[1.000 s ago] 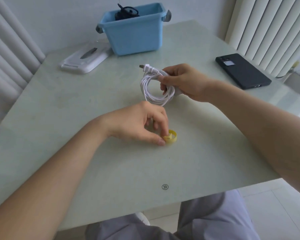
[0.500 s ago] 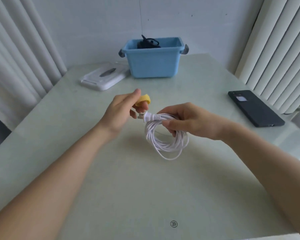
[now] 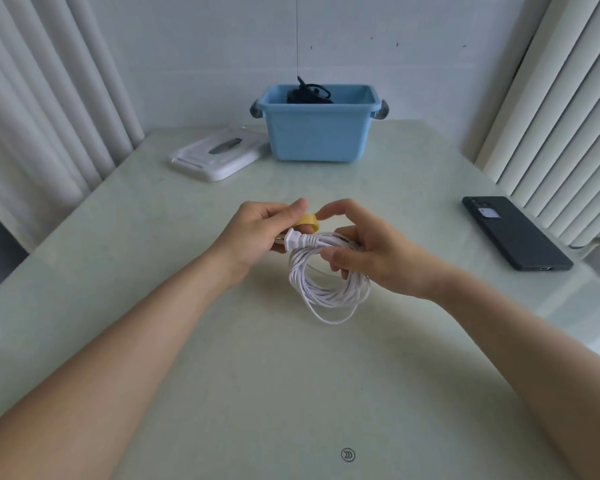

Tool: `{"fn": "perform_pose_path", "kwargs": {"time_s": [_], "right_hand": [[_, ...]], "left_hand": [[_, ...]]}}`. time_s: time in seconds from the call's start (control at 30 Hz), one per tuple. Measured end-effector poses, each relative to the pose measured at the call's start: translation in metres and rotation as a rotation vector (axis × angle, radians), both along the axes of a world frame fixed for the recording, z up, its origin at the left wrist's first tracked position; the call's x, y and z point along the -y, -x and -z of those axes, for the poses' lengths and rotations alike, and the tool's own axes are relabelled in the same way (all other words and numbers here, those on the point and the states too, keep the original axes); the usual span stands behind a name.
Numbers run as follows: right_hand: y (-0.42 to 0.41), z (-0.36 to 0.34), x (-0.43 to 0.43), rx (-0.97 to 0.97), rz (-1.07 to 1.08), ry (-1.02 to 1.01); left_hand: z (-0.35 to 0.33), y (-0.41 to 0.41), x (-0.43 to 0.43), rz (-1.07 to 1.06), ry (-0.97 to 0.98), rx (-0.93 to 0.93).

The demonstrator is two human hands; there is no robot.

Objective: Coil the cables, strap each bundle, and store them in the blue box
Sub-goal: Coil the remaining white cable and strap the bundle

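A pale greenish table (image 3: 291, 393) lies under the left hand (image 3: 257, 233) and right hand (image 3: 374, 258), a plain white wall (image 3: 205, 46) rises beyond them, and pleated white drapes, a left curtain (image 3: 42, 98) and a right curtain (image 3: 551, 116), hang outward of each, in soft even light.

The pale green surface (image 3: 222, 375) carries a blue box (image 3: 317, 133), a white tissue box (image 3: 219, 157) beside it, and a black phone (image 3: 515, 233) at right.

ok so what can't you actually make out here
Head view only:
- yellow strap: free end hidden behind the left hand
- white cable: second end lost in the coil under the right hand
- blue box: front wall hides all but the top of a black cable
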State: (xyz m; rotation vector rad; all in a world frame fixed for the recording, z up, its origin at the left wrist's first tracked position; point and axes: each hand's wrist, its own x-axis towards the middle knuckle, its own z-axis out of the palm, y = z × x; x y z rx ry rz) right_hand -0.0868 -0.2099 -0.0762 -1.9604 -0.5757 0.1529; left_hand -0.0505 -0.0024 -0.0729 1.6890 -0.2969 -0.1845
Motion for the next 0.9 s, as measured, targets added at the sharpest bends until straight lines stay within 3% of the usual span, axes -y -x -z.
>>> {"fn": "perform_pose_path", "kwargs": {"time_s": [0.3,0.5,0.67,0.9], "right_hand": [[0.0008,-0.0025,0.0006,-0.024,-0.015,-0.007],[0.0004,-0.0047,0.0015,0.006,0.011,0.04],[0.0032,-0.0059,-0.0039,0.054,0.008,0.074],[0.0047,-0.0038,-0.0044,0.107,0.042,0.12]], "left_hand": [[0.0035,-0.001,0.0011,-0.007,0.011,0.025],[0.0056,-0.0003,0.0037,-0.09,-0.046,0.168],[0.0054,0.0012,0.0078,-0.053,-0.08,0.086],[0.0012,-0.0023,0.0017,-0.127,0.158,-0.079]]}}
